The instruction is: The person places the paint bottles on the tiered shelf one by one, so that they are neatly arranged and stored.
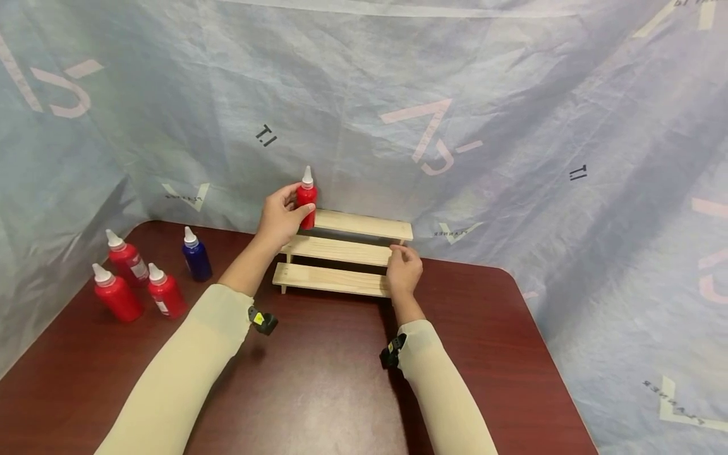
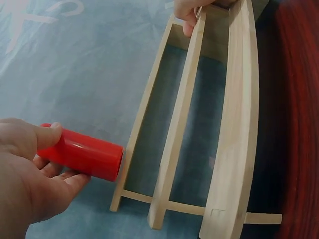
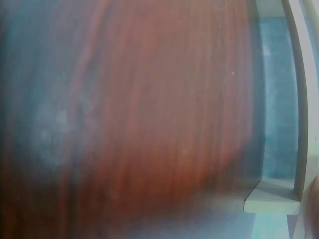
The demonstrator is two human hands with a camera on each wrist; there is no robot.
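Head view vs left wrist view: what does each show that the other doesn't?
Only head: the blue bottle, three more red bottles near it, both sleeves, and the white nozzle of the held red bottle.

Only left wrist: the crosspiece bridging the gaps between planks at the left end of the wooden rack.

Both: the left hand gripping that bottle, the right hand at the rack's right end, the tabletop and the backdrop cloth.

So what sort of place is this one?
Probably a makeshift recording corner: printed sheeting hangs behind a table that holds a small wooden rack, and wrist cameras are being worn.
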